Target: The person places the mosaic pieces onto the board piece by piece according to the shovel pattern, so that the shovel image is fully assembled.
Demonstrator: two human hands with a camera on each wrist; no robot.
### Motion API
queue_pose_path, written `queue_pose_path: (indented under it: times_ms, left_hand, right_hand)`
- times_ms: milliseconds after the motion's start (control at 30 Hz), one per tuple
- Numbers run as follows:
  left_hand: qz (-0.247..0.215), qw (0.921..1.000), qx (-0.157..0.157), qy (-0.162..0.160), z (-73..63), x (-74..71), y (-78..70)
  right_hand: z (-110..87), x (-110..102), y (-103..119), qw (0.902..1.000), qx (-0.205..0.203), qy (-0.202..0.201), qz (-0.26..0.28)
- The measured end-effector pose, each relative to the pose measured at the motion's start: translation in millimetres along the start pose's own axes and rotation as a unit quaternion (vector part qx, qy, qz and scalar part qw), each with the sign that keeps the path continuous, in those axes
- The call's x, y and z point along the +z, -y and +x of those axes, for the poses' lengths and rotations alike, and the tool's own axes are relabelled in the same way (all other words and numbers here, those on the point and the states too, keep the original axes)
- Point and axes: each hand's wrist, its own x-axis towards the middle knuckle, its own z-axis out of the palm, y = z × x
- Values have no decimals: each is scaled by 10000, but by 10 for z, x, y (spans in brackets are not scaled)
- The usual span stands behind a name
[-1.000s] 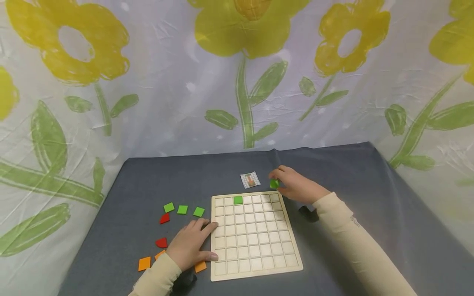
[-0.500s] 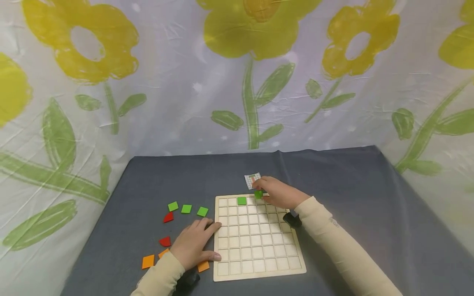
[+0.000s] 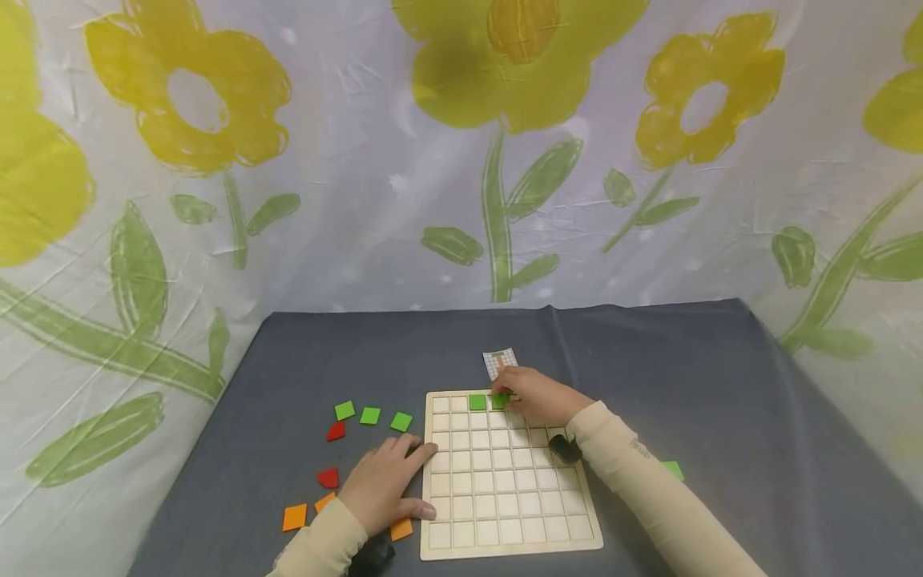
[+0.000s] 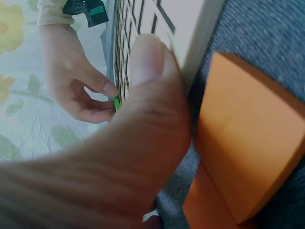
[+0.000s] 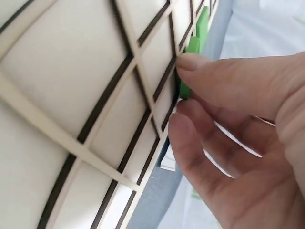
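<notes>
A pale wooden grid board [image 3: 505,485] lies on the dark cloth. My right hand [image 3: 539,397] pinches a green square tile [image 5: 193,45] between thumb and fingertips at the board's far row. In the right wrist view this tile stands tilted against the grid, close to another green tile [image 5: 203,26]. That other tile [image 3: 477,402] sits in a far-row cell, just left of the held one. My left hand [image 3: 382,485] rests at the board's left edge, thumb [image 4: 147,62] on the rim and fingers spread. Orange tiles [image 4: 248,138] lie close by that thumb.
A small printed card [image 3: 497,363] lies beyond the board. Left of the board are several green tiles [image 3: 370,416], red quarter-round pieces [image 3: 336,431] and orange squares [image 3: 294,518]. Another green piece [image 3: 674,470] shows beside the right sleeve. A flower-printed curtain [image 3: 360,200] stands behind.
My right hand has moved left from beyond the board's far right corner, bringing the green tile down beside the seated one. The left hand keeps its place at the board's edge.
</notes>
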Motion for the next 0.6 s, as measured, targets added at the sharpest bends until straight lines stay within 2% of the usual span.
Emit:
queue_pose_path:
  times_ms: [200,600]
  left_hand:
    - [100,9999,44,-95,-6,5,-6]
    - [302,9993,-22,-234,-7,7,-64]
  right_hand:
    - [19,29,-21,10000,5,-54,-10]
    - [53,39,-57,9994,-304,-138,-83]
